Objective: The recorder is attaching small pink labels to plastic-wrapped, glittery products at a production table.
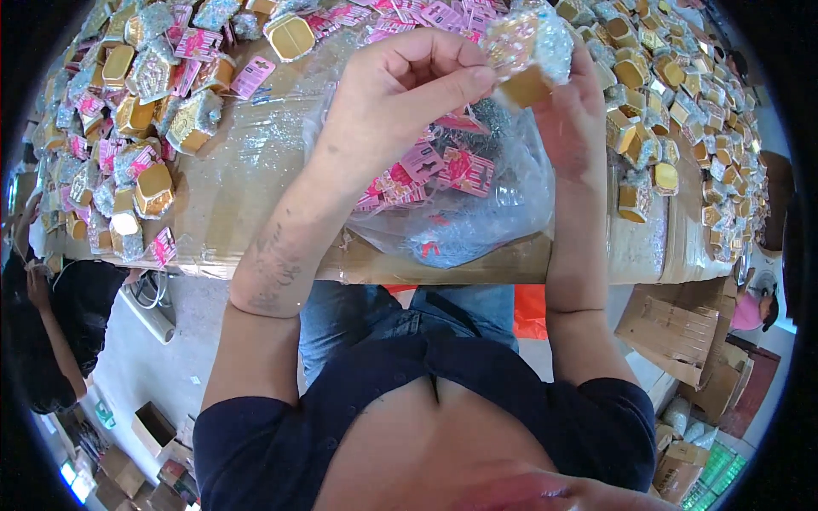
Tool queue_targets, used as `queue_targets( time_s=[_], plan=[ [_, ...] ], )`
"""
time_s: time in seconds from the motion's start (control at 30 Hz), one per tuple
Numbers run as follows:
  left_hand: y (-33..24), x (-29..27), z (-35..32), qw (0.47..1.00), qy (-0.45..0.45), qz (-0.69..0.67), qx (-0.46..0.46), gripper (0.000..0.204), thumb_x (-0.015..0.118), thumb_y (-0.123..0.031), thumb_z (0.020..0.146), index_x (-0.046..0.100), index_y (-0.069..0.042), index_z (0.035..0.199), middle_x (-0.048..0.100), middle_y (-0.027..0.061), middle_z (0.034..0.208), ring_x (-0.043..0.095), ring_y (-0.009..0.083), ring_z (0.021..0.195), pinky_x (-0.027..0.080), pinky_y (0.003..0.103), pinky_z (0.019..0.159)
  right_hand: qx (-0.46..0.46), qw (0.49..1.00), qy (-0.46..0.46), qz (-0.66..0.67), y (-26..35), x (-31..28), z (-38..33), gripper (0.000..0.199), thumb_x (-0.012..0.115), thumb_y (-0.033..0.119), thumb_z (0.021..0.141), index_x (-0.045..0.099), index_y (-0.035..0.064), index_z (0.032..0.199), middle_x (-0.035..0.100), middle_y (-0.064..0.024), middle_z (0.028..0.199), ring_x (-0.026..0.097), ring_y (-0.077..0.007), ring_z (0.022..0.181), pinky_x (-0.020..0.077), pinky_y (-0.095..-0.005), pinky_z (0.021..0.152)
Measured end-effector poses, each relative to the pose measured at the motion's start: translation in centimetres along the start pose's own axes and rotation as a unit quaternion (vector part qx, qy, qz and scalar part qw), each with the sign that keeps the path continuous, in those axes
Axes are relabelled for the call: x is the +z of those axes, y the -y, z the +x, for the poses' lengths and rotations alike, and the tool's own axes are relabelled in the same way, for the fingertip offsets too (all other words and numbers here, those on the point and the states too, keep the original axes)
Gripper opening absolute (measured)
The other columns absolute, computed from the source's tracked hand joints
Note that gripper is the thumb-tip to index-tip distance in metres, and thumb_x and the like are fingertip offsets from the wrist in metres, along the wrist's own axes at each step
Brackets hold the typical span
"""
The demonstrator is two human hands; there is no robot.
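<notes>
At the far middle of the table, my right hand (575,128) is closed around a small gold box trimmed with glittery silver tinsel (530,58), holding it raised and tilted. My left hand (417,81) meets its left side, with thumb and forefinger pinched together; whatever lies between those fingertips is too small to make out. Beneath both hands lies an open clear plastic bag (503,226). Pink striped cards (467,170) and silver tinsel (503,115) show in it.
Many similar gold boxes are heaped at the left (153,189) and right (635,140), pink tags among those at left. Brown cardboard (230,196) covers the table. Cardboard cartons (673,328) stand below at right. Another person's arm (55,328) shows at the far left.
</notes>
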State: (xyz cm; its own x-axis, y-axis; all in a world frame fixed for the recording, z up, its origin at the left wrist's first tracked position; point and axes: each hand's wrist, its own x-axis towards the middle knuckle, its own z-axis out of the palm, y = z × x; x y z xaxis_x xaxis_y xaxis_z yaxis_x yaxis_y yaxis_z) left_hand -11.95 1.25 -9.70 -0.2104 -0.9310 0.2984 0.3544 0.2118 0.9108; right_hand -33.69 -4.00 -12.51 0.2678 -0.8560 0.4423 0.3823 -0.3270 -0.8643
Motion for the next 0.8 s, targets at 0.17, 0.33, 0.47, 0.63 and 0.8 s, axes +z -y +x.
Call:
queue_targets(
  time_s=[0.17,0.33,0.47,0.63,0.8],
  plan=[
    [0.1,-0.3,0.1,0.997,-0.014,0.067,0.039,0.011,0.067,-0.006,0.089,0.066,0.001,0.097,0.066,0.0003,0.086,0.059,0.0042,0.075,0.050,0.020,0.066,-0.090,0.968,0.009,-0.232,1.0,2.1,-0.2,0.073,0.076,0.003,0.073,0.043,0.0045,0.138,0.051,-0.0096,0.135,0.051,-0.0241,0.121,0.0368,-0.0397,0.106],
    [0.3,-0.1,-0.1,0.997,-0.037,0.067,0.033,0.007,0.065,-0.001,0.088,0.064,0.001,0.095,0.064,0.0020,0.088,0.060,0.0063,0.081,0.050,0.020,0.068,-0.226,0.844,-0.010,-0.487,3.9,6.0,-0.3,0.053,0.083,0.007,0.066,0.061,0.0061,0.114,0.052,-0.0167,0.128,0.051,-0.0336,0.116,0.0435,-0.0409,0.094],
    [0.3,0.1,-0.3,0.984,-0.050,0.158,0.062,0.009,0.064,0.003,0.087,0.064,0.002,0.096,0.064,0.0020,0.091,0.060,0.0061,0.081,0.051,0.020,0.066,-0.263,0.742,0.012,-0.617,4.1,6.3,-0.9,0.052,0.083,0.007,0.065,0.062,0.0095,0.113,0.051,-0.0168,0.131,0.049,-0.0345,0.118,0.0412,-0.0417,0.098],
    [0.1,0.7,-0.7,0.992,-0.059,0.102,0.038,0.011,0.065,0.003,0.086,0.063,0.002,0.097,0.064,0.0020,0.089,0.060,0.0066,0.080,0.052,0.020,0.066,-0.285,0.704,0.011,-0.651,4.4,6.4,-1.2,0.047,0.082,0.008,0.068,0.064,0.0122,0.111,0.053,-0.0140,0.131,0.049,-0.0333,0.118,0.0420,-0.0416,0.098],
    [0.1,0.8,-0.8,0.988,-0.068,0.133,0.045,0.013,0.066,0.003,0.086,0.063,0.004,0.098,0.064,0.0042,0.089,0.061,0.0077,0.079,0.054,0.022,0.069,-0.298,0.681,0.004,-0.669,4.3,6.3,-1.3,0.044,0.079,0.006,0.069,0.064,0.0133,0.110,0.054,-0.0119,0.130,0.049,-0.0322,0.117,0.0425,-0.0406,0.097]
  ],
)
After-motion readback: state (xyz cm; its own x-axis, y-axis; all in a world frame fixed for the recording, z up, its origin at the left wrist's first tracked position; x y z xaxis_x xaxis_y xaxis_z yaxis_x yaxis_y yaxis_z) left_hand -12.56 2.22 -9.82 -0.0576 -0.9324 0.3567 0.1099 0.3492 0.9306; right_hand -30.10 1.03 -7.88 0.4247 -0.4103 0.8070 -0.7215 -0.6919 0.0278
